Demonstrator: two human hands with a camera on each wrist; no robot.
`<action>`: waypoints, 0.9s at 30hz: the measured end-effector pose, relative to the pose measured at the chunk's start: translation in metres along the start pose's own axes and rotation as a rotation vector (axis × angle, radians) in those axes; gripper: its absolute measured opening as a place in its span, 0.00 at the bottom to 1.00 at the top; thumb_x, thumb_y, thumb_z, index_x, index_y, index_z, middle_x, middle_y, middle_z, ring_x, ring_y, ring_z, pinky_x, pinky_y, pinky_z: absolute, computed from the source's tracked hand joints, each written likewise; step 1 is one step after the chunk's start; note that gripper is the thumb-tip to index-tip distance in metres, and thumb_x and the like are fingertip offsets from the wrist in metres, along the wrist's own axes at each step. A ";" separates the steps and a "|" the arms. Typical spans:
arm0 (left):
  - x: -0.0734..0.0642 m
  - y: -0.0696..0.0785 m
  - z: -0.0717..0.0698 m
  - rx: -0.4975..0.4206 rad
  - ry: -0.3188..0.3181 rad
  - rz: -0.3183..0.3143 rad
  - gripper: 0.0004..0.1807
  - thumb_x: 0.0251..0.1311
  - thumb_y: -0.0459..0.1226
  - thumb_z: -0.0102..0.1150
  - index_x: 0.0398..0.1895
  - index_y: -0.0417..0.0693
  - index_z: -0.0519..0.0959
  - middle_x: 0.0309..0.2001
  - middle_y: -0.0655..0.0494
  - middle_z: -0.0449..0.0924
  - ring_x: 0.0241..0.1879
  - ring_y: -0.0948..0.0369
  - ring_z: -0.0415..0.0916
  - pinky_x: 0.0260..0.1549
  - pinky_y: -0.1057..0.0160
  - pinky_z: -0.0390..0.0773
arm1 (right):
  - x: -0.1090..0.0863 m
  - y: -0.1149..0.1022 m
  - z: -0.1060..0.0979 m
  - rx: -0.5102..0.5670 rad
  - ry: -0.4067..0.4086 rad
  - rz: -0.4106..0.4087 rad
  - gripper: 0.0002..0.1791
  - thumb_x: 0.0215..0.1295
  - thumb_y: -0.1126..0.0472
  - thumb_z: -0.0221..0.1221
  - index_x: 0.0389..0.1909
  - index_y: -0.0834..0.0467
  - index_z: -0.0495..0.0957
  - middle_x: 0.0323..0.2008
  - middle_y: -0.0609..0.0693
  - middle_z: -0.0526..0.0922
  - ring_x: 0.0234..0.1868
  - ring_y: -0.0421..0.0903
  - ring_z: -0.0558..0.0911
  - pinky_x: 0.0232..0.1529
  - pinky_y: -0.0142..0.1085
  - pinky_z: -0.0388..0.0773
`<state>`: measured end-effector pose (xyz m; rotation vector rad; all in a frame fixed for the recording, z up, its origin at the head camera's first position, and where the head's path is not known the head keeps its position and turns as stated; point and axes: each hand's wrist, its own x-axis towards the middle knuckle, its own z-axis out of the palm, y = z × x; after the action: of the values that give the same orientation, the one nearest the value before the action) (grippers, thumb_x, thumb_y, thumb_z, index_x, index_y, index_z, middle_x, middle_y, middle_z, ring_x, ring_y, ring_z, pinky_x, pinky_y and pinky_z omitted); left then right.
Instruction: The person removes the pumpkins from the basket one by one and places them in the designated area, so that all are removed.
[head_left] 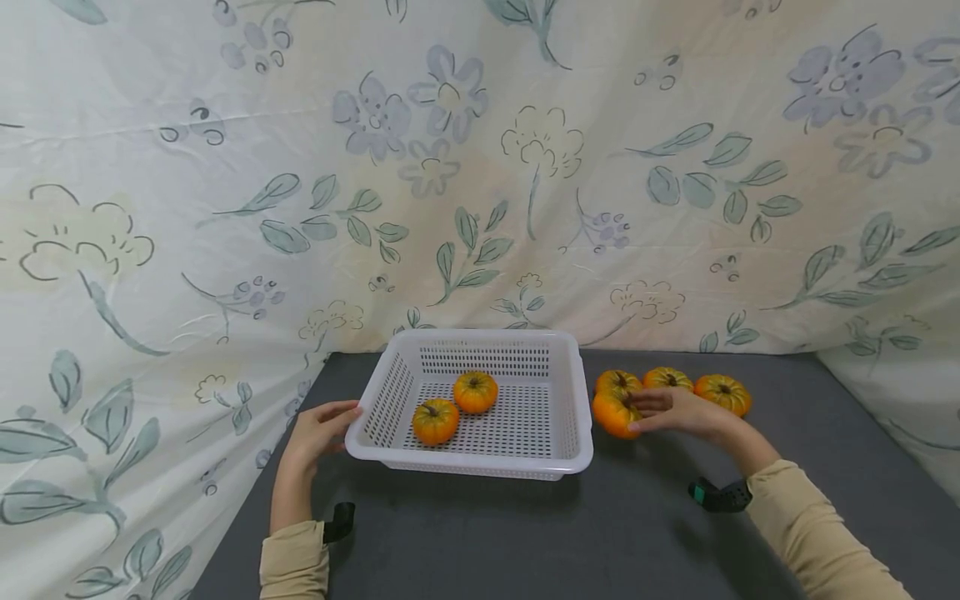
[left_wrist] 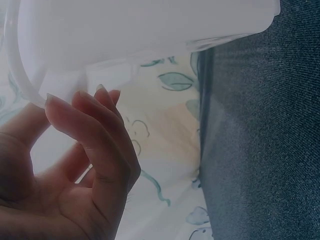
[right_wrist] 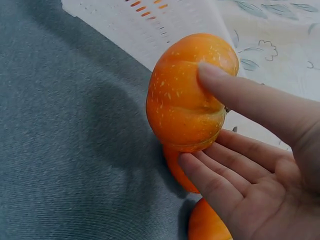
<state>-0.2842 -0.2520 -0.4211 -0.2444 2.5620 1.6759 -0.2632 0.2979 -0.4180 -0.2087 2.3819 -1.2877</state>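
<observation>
My right hand [head_left: 675, 410] grips a small orange pumpkin [right_wrist: 187, 95] between thumb and fingers, just right of the white plastic basket [head_left: 480, 463]. In the right wrist view the thumb presses on the pumpkin's ribbed side, and its shadow falls on the cloth. At the basket's left rim, my left hand [head_left: 315, 433] pinches the edge between thumb and fingertips; the left wrist view shows this rim [left_wrist: 32, 95] close up. Two more pumpkins, one nearer [head_left: 435, 422] and one farther back [head_left: 476, 392], sit in the left and middle of the basket.
Behind the right hand, other pumpkins lie in a row: one at the left [head_left: 618, 382], one in the middle [head_left: 667, 378] and one at the right [head_left: 724, 394]. A dark grey cloth-topped table [head_left: 480, 542] lies under everything. A floral curtain [head_left: 480, 208] hangs along the back and left.
</observation>
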 end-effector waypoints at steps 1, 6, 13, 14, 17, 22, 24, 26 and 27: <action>0.000 0.000 0.000 -0.001 0.000 0.001 0.31 0.62 0.48 0.62 0.63 0.38 0.73 0.41 0.61 0.84 0.33 0.68 0.79 0.32 0.64 0.79 | 0.000 0.002 0.001 -0.002 -0.001 0.004 0.46 0.62 0.50 0.65 0.71 0.70 0.56 0.70 0.72 0.60 0.69 0.68 0.65 0.64 0.59 0.66; 0.000 0.000 0.000 -0.004 -0.002 0.001 0.31 0.63 0.48 0.62 0.63 0.38 0.73 0.41 0.61 0.84 0.33 0.68 0.79 0.32 0.64 0.79 | 0.000 0.008 0.003 -0.025 0.006 0.021 0.45 0.62 0.50 0.66 0.70 0.72 0.57 0.69 0.73 0.61 0.68 0.68 0.66 0.64 0.59 0.66; 0.002 -0.002 0.000 -0.007 0.001 -0.012 0.30 0.63 0.47 0.62 0.63 0.38 0.73 0.42 0.60 0.84 0.33 0.68 0.79 0.32 0.63 0.79 | -0.001 0.013 0.004 -0.088 0.041 0.036 0.46 0.60 0.49 0.66 0.69 0.73 0.59 0.67 0.74 0.65 0.66 0.68 0.70 0.62 0.58 0.69; 0.003 -0.002 0.000 -0.008 0.001 -0.013 0.30 0.63 0.46 0.62 0.63 0.38 0.73 0.42 0.60 0.84 0.33 0.68 0.79 0.32 0.63 0.79 | -0.001 0.013 0.005 -0.101 0.047 0.032 0.46 0.60 0.49 0.66 0.68 0.74 0.59 0.66 0.74 0.65 0.65 0.68 0.70 0.62 0.58 0.69; 0.003 -0.002 0.000 -0.008 -0.001 -0.011 0.30 0.63 0.46 0.61 0.63 0.37 0.73 0.42 0.60 0.84 0.33 0.68 0.79 0.32 0.63 0.79 | -0.001 0.014 0.005 -0.139 0.079 0.037 0.46 0.59 0.48 0.67 0.68 0.73 0.61 0.65 0.74 0.67 0.64 0.68 0.71 0.61 0.58 0.70; 0.002 -0.001 0.000 -0.001 -0.001 -0.004 0.30 0.63 0.47 0.62 0.63 0.38 0.73 0.43 0.58 0.84 0.33 0.67 0.79 0.32 0.63 0.79 | 0.000 0.015 0.006 -0.186 0.120 0.040 0.45 0.57 0.49 0.69 0.67 0.73 0.63 0.64 0.75 0.68 0.64 0.69 0.71 0.59 0.57 0.71; 0.002 -0.001 0.000 0.003 0.001 -0.001 0.30 0.63 0.47 0.62 0.63 0.38 0.73 0.43 0.58 0.84 0.34 0.67 0.79 0.32 0.63 0.80 | 0.002 0.015 0.006 -0.187 0.129 0.038 0.45 0.57 0.49 0.69 0.67 0.73 0.63 0.64 0.75 0.67 0.64 0.69 0.71 0.59 0.58 0.71; 0.002 -0.001 0.000 0.008 0.002 0.003 0.30 0.63 0.48 0.62 0.63 0.38 0.73 0.44 0.58 0.84 0.34 0.68 0.79 0.32 0.63 0.80 | 0.003 0.015 0.007 -0.175 0.144 0.046 0.46 0.57 0.49 0.69 0.67 0.72 0.63 0.64 0.75 0.67 0.64 0.69 0.71 0.60 0.58 0.71; 0.002 0.000 0.000 0.008 0.004 0.002 0.31 0.62 0.48 0.62 0.63 0.38 0.73 0.44 0.58 0.84 0.34 0.68 0.79 0.33 0.63 0.80 | 0.003 0.015 0.007 -0.171 0.147 0.047 0.46 0.57 0.49 0.69 0.67 0.72 0.62 0.65 0.75 0.66 0.64 0.69 0.70 0.60 0.58 0.70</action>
<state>-0.2858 -0.2522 -0.4217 -0.2455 2.5721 1.6672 -0.2621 0.3001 -0.4344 -0.1106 2.6080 -1.1134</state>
